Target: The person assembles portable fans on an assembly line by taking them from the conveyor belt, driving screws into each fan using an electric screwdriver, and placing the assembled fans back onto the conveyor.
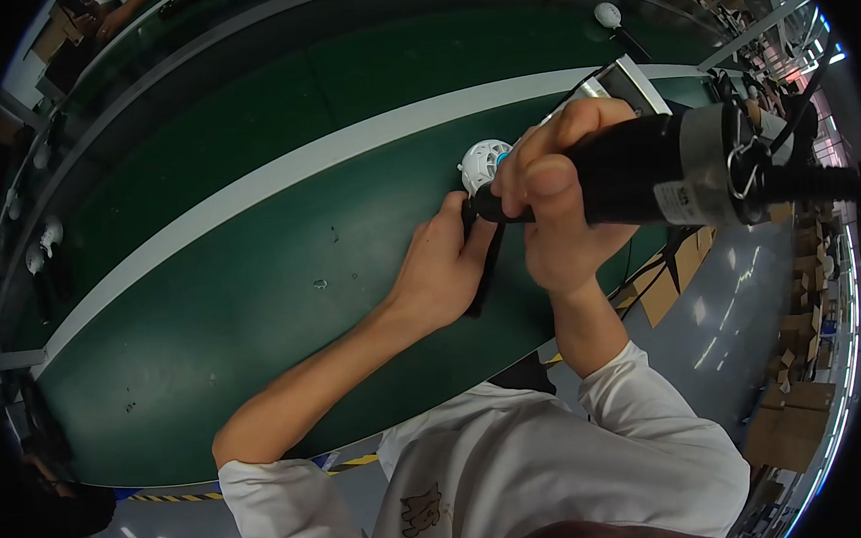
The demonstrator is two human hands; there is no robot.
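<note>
My left hand (pixel 438 270) is closed around the black handle of a device whose round white head (pixel 482 166) has slots and a bit of blue. Its exact kind I cannot make out. My right hand (pixel 565 189) wraps round a thick black electric screwdriver (pixel 630 173), held almost level with its nose pointing left. That nose comes up against the device just below the white head, beside my left fingers. The tip itself is hidden there, so contact cannot be confirmed.
Beneath my hands lies a green work surface (pixel 229 319), bounded by a pale rail (pixel 279 164). Beyond it, similar white-headed devices (pixel 608 16) lie on a green belt. A metal-framed fixture (pixel 643 84) stands behind my right hand. Cardboard boxes (pixel 789 426) line the right side.
</note>
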